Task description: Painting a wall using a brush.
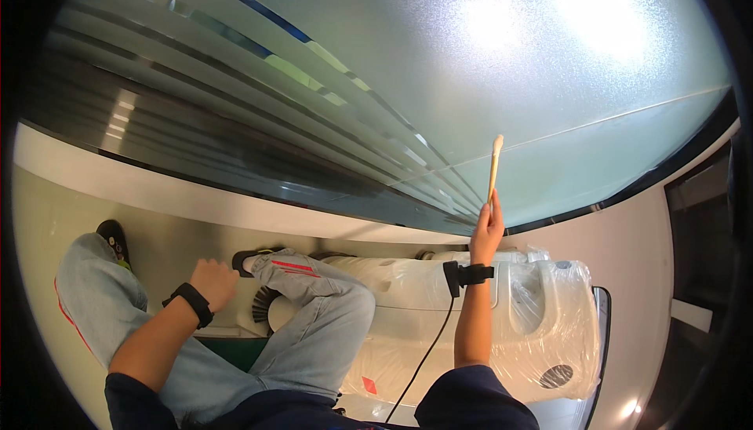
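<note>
My right hand (488,230) is raised at the frosted glass (439,53), its fingers closed round a slim tan stick (494,165) with a paler, thicker tip. The tip points up and overlaps the glass in view; I cannot tell whether it touches. A black strap with a small box (463,275) circles my right wrist, and a cable hangs from it. My left hand (213,282) is held between my knees, curled into a fist with the back of the hand showing. Nothing sticks out of it. A black band (190,304) is on that wrist.
Clear stripes (314,77) cross the frosted glass, above a pale ledge (196,201). Beside my right leg stands a bulky white machine (423,336) in plastic film. A round black brush (265,304) is by my knee. My bent legs (314,344) straddle a dark green surface (235,350).
</note>
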Motion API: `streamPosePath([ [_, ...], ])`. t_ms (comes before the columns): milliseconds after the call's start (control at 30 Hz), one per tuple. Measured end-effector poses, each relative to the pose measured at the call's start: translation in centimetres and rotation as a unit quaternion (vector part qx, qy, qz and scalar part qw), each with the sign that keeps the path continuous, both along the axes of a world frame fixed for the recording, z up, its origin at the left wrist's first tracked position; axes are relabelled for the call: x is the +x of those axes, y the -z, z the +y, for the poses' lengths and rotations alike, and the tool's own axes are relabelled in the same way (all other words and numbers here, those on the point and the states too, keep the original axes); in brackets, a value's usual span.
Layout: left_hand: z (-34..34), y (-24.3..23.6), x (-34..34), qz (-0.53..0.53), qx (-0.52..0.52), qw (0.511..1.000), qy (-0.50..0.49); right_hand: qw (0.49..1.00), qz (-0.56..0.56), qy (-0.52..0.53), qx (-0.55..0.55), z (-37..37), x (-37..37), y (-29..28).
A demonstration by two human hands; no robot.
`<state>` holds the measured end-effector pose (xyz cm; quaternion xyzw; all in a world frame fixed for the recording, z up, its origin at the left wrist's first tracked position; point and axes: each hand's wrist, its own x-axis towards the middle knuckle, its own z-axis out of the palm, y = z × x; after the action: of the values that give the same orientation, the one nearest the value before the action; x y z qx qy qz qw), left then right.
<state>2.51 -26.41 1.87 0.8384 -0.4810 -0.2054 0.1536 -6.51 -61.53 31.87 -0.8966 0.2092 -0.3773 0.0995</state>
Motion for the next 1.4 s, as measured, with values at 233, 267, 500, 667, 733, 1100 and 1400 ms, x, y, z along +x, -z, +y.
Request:
streamPosePath([
  [233,-0.2,0.3,-0.2,-0.019,-0.083,0.996,-0.005,0.971,0.193,-0.104,-0.093,-1.3,-1.5,5.4],
  [267,0.0,0.2,-0.2,-0.016,-0.079,0.997,-0.01,0.97,0.196,-0.109,-0.09,-1.0,-1.5,5.4],
  [500,0.3,0.6,-0.3,-0.006,-0.087,0.996,-0.018,0.988,-0.112,-0.03,0.103,-0.5,-0.2,-0.1],
  [667,0.4,0.0,-0.1,0.022,-0.011,1.0,-0.008,0.998,-0.021,-0.034,0.039,2.1,1.3,3.1],
  [733,0.1,0.3,-0.2,0.008,-0.005,1.0,0.009,0.998,0.05,-0.035,0.021,3.2,0.8,6.7],
  [1100,-1.2,2.6,-1.1,0.017,-0.007,1.0,0.014,0.976,-0.069,-0.02,0.206,2.7,0.5,12.0],
  [1400,-1.7,2.0,-1.9,0.023,0.058,0.995,0.072,0.881,-0.053,-0.055,0.466,15.7,4.4,17.2],
])
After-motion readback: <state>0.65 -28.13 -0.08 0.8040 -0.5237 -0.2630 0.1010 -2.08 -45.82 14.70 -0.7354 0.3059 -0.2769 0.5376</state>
